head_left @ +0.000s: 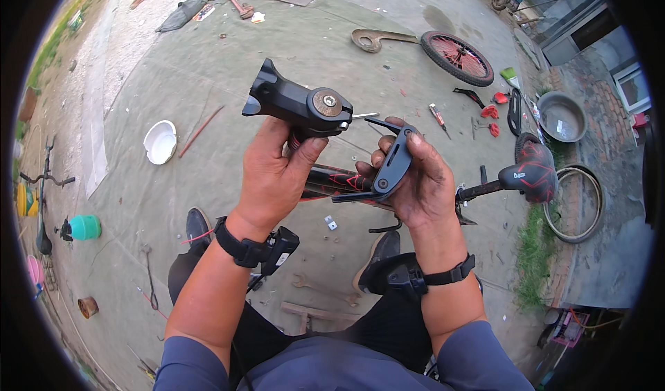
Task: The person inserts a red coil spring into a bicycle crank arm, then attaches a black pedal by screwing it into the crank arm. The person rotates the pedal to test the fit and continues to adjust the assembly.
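Observation:
My left hand (273, 166) is closed around the lower part of a black bicycle stem (287, 100), which has a round rusty cap and bolt on top. A thin silver rod (365, 115) sticks out from the stem's right end; I cannot tell whether it is a bolt or a key. My right hand (426, 183) grips a black folding hex key set (395, 161), with one arm swung out at each end. The upper arm ends close to the silver rod. Below both hands lies a black and red bicycle frame (329, 182) with its saddle (530, 176) at the right.
A spoked wheel (457, 57) and a curved chain guard (381, 38) lie at the far right. Right of the frame are a grey basin (562, 117) and a tyre (573, 204). A white bowl (161, 141) sits left; a wrench (322, 288) lies near my feet.

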A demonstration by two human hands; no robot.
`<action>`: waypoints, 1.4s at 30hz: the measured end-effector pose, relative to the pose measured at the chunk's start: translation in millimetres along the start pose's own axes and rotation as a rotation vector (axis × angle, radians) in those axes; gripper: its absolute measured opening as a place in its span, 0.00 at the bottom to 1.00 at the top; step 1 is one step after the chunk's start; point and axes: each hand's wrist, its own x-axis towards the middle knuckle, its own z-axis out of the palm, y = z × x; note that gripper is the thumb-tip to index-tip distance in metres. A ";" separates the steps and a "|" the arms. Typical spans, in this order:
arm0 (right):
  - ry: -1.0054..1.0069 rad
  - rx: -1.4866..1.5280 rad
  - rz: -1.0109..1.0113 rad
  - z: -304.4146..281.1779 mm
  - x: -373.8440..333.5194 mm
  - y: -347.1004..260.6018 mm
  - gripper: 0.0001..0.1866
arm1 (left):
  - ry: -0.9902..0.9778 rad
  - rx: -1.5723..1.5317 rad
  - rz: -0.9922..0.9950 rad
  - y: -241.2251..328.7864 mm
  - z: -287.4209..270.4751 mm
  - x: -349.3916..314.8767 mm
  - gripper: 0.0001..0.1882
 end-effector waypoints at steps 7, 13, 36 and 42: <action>0.036 0.207 0.005 -12.9 7.2 -4.2 0.20 | 0.001 -0.016 -0.025 -4.4 2.5 -0.2 0.15; 0.111 0.248 -0.042 -18.8 11.8 -2.8 0.15 | 0.005 -0.048 -0.076 -8.7 1.3 -1.8 0.16; -0.234 0.447 -0.084 -30.3 21.2 -15.6 0.18 | -0.012 0.005 -0.037 -15.5 0.0 -1.7 0.15; 0.041 0.297 -0.026 -39.6 18.2 -30.4 0.20 | 0.021 -0.022 -0.119 -10.9 0.1 -2.0 0.14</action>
